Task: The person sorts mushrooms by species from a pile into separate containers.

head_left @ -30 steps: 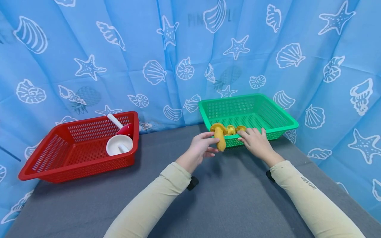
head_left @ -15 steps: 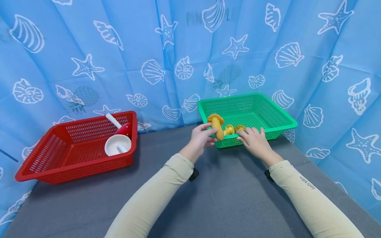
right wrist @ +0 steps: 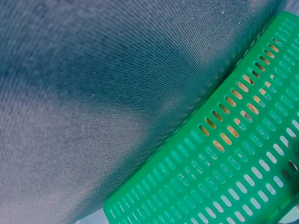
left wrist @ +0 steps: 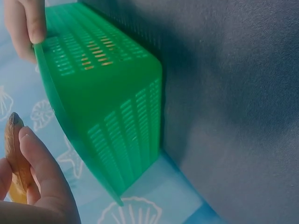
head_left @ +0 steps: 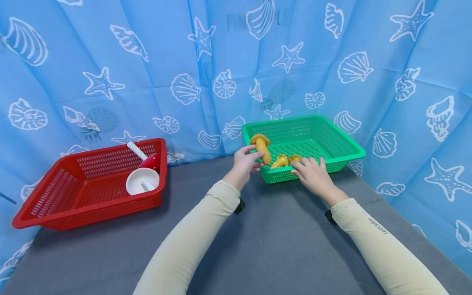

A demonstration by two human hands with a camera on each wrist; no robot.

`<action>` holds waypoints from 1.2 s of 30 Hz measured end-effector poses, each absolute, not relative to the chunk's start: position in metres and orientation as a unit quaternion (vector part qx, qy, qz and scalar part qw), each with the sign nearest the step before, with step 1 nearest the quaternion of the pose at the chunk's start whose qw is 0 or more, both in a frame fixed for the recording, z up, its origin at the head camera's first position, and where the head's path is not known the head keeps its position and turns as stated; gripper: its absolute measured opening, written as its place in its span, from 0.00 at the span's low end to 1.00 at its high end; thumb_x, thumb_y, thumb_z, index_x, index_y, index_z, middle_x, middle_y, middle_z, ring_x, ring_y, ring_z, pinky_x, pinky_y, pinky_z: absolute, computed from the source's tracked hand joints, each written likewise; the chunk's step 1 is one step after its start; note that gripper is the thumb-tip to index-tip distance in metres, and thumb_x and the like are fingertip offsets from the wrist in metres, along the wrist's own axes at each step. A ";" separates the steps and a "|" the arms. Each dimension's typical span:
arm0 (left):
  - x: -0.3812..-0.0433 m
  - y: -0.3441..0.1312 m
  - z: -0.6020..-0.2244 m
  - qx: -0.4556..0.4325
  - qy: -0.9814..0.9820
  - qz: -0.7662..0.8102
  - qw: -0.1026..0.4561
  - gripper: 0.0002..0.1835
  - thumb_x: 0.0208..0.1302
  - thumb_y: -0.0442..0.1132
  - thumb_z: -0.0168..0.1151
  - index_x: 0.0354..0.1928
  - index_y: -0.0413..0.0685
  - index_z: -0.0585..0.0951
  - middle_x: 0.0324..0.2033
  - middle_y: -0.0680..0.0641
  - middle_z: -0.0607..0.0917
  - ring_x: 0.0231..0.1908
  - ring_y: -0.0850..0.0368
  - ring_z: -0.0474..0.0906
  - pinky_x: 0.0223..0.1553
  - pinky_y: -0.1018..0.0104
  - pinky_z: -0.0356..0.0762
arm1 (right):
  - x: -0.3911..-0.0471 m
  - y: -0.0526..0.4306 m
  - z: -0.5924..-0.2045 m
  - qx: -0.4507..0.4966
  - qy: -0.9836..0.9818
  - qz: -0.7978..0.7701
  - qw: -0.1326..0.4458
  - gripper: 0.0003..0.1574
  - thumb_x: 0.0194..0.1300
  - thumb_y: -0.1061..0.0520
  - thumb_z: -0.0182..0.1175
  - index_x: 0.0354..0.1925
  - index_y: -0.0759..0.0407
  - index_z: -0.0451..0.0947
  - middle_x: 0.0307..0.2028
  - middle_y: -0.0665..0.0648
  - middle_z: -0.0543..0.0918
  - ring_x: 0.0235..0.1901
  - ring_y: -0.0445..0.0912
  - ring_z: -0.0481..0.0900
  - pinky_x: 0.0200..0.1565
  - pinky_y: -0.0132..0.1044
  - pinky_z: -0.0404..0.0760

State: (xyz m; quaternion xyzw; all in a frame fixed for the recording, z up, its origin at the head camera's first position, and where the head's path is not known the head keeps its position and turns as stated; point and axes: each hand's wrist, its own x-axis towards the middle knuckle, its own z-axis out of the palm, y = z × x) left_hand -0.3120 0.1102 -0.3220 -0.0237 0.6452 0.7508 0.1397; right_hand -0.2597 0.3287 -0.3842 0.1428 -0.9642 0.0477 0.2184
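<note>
Between the thumb and fingers of my left hand (head_left: 245,164) is a yellow-brown mushroom (head_left: 263,152), cap up and stem slanting down, over the near left corner of the green basket (head_left: 332,165). The left wrist view also catches this mushroom (left wrist: 17,158), partly covered by fingers. My right hand (head_left: 313,177) grips the basket's near rim, thumb outside and fingers reaching over. Inside, along the near wall, lie a yellow mushroom (head_left: 280,161) and another mushroom (head_left: 294,158) right at my right fingertips. In the right wrist view, yellow pieces show through the wall slots of the basket (right wrist: 187,186).
On the left stands a red basket (head_left: 99,209) holding a white bowl (head_left: 134,182) with a white-handled utensil (head_left: 147,185) in it, plus a red utensil (head_left: 151,162) with a white handle. Grey cloth (head_left: 273,241) covers the table, and a blue shell-print curtain (head_left: 221,49) hangs behind.
My left hand has lifted the mushroom from in front of the green basket's near wall up over its left corner. My right hand has stayed at the rim. The head view has shifted slightly.
</note>
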 end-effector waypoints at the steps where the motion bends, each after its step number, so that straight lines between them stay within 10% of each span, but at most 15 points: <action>1: -0.313 0.110 -0.321 -0.025 0.646 0.750 0.138 0.21 0.64 0.34 0.65 0.59 0.45 0.77 0.44 0.44 0.85 0.18 0.61 0.78 0.21 0.73 0.74 | -0.260 0.328 -0.384 0.143 -0.964 0.047 0.218 0.15 0.69 0.54 0.59 0.50 0.58 0.78 0.38 0.63 0.77 0.44 0.65 0.73 0.55 0.77 0.54; 20: -0.313 0.102 -0.323 -0.030 0.661 0.741 0.110 0.17 0.68 0.32 0.59 0.58 0.45 0.79 0.49 0.44 0.81 0.37 0.45 0.84 0.29 0.67 0.78 | -0.259 0.319 -0.378 0.146 -0.964 0.049 0.216 0.16 0.70 0.54 0.57 0.53 0.59 0.77 0.41 0.64 0.77 0.47 0.65 0.72 0.56 0.76 0.53; 36: -0.294 0.048 -0.334 -0.003 0.682 0.724 0.106 0.16 0.70 0.37 0.58 0.58 0.44 0.77 0.51 0.43 0.81 0.27 0.60 0.83 0.28 0.69 0.79 | -0.256 0.330 -0.380 0.139 -0.972 0.061 0.181 0.18 0.71 0.54 0.56 0.55 0.60 0.76 0.43 0.65 0.77 0.50 0.66 0.71 0.57 0.77 0.49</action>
